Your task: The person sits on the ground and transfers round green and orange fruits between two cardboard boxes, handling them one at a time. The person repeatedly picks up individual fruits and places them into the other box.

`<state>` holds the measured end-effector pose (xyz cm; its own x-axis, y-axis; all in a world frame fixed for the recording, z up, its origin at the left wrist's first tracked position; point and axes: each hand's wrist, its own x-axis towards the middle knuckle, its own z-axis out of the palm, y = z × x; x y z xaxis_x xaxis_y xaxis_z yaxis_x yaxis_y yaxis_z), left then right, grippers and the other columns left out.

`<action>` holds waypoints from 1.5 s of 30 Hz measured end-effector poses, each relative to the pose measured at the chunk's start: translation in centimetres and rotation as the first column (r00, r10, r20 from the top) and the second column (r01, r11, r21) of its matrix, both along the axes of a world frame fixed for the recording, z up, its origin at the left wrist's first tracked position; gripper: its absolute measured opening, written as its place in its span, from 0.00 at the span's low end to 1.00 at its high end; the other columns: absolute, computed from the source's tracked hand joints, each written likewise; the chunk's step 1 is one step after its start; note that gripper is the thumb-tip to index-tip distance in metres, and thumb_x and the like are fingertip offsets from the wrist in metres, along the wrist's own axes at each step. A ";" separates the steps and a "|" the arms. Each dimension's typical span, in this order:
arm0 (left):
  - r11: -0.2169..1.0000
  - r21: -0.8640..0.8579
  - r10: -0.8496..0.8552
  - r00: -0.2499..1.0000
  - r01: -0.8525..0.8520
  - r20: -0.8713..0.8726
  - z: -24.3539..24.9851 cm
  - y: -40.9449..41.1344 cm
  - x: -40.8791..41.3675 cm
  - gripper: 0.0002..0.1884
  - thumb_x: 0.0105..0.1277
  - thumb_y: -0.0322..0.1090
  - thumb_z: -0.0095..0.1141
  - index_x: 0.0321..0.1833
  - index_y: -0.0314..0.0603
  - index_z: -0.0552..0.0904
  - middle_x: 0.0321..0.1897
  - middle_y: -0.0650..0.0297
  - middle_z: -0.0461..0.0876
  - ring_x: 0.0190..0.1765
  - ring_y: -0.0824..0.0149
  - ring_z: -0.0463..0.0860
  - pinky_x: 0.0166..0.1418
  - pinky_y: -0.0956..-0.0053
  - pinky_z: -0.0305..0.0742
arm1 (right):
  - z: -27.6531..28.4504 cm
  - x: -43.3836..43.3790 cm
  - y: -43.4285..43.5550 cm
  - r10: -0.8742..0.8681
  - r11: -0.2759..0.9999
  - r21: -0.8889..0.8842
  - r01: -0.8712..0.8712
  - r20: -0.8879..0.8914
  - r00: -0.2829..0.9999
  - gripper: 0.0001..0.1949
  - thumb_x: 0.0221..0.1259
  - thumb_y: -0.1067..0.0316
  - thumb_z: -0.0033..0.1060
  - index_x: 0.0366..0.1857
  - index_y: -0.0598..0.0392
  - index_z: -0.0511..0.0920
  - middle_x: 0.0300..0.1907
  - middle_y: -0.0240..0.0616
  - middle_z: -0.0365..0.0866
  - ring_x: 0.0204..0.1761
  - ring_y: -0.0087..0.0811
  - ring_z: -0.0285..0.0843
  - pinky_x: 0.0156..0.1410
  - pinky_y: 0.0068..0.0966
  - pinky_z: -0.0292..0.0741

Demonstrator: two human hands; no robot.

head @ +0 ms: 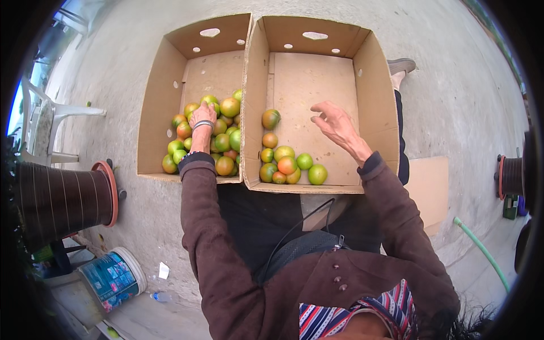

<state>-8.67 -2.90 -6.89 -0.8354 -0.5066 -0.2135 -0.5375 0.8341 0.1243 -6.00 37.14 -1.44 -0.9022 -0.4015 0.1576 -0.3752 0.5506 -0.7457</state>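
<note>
Two open cardboard boxes stand side by side in front of me. In the left cardboard box (159,102) lies a pile of green and orange-tinged tomatoes (222,142). My left hand (204,115), with a metal-banded watch or bracelet at the wrist, reaches into this pile; its fingertips are at a green tomato (209,99), and whether they grip it I cannot tell. Over the right cardboard box (378,97) my right hand (335,123) hovers with fingers apart and nothing in them. Several tomatoes (287,165) lie along that box's left side and near edge.
A white plastic chair (59,111) and a large brown pot (63,199) stand at left. Below them are a tipped bucket (112,278) and a plastic bottle (163,296). On the right lie a flat cardboard piece (429,191) and a green hose (480,248).
</note>
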 end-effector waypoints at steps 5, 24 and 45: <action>0.997 -0.026 0.074 0.997 -0.075 -0.016 1.2 0.9 0.4 0.30 0.73 0.58 0.42 0.71 0.49 0.69 0.54 0.39 0.81 0.60 0.43 0.80 0.62 0.51 0.74 | -0.4 -0.1 0.3 -0.003 0.999 0.048 0.002 0.017 1.000 0.13 0.59 0.64 0.60 0.46 0.57 0.81 0.44 0.45 0.82 0.40 0.43 0.82 0.50 0.37 0.78; 0.872 0.184 -0.259 0.747 0.453 -0.612 6.4 22.6 2.1 0.35 0.61 0.37 0.63 0.71 0.41 0.66 0.55 0.43 0.73 0.53 0.42 0.78 0.56 0.54 0.76 | -5.3 -0.8 -3.2 0.191 0.902 0.338 -0.268 0.245 0.950 0.21 0.61 0.60 0.59 0.56 0.58 0.74 0.48 0.54 0.82 0.53 0.50 0.80 0.55 0.42 0.77; 0.490 0.790 -0.105 0.924 0.369 -0.367 4.4 20.9 0.5 0.46 0.48 0.43 0.76 0.71 0.36 0.69 0.52 0.43 0.78 0.47 0.57 0.84 0.52 0.62 0.81 | -1.8 -1.8 -2.6 -0.023 0.999 0.030 0.023 0.001 1.000 0.36 0.40 0.66 0.73 0.61 0.55 0.70 0.53 0.52 0.76 0.58 0.52 0.75 0.61 0.42 0.76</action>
<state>-8.22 18.00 -2.47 -0.9798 0.0240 -0.1985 -0.1770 0.3573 0.9170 -7.80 34.56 -3.21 -0.9114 -0.3852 0.1449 -0.3614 0.5809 -0.7293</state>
